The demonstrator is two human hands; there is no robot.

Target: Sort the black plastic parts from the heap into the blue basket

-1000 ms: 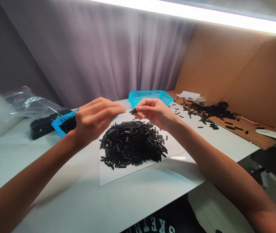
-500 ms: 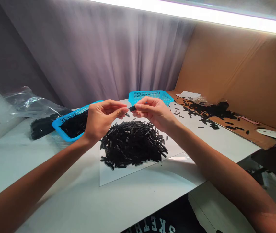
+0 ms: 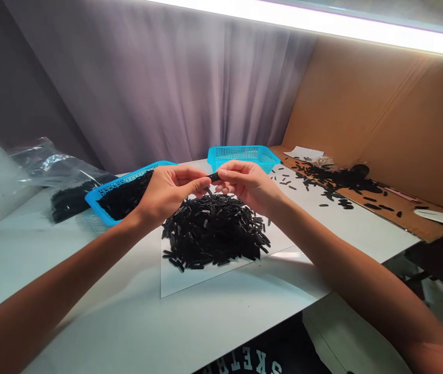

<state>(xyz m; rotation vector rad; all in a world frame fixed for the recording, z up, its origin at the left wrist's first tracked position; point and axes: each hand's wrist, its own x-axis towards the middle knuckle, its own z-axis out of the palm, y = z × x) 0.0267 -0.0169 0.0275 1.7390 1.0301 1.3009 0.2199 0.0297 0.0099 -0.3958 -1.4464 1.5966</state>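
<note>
Above a heap of small black strips [image 3: 217, 234], my two hands meet over one slim black plastic piece [image 3: 214, 177]. My right hand [image 3: 248, 182] pinches its right end between thumb and fingers. At its left end, the thumb and forefinger of my left hand [image 3: 170, 189] are closed on it. A second small dark piece [image 3: 208, 191] shows just under the left fingertips; whether it is held there I cannot tell. The heap lies on a thin white sheet [image 3: 174, 283] on the table.
A blue basket [image 3: 92, 200] filled with black pieces stands at the left, beside a clear plastic bag [image 3: 57, 166] with dark contents. Another blue basket [image 3: 270, 158] sits behind my right hand. Loose black pieces [image 3: 334, 179] lie scattered at the right by a cardboard wall [image 3: 365, 104].
My left hand has moved right, closing the gap to my right hand. Its fingertips now meet the black piece that only my right hand held before.
</note>
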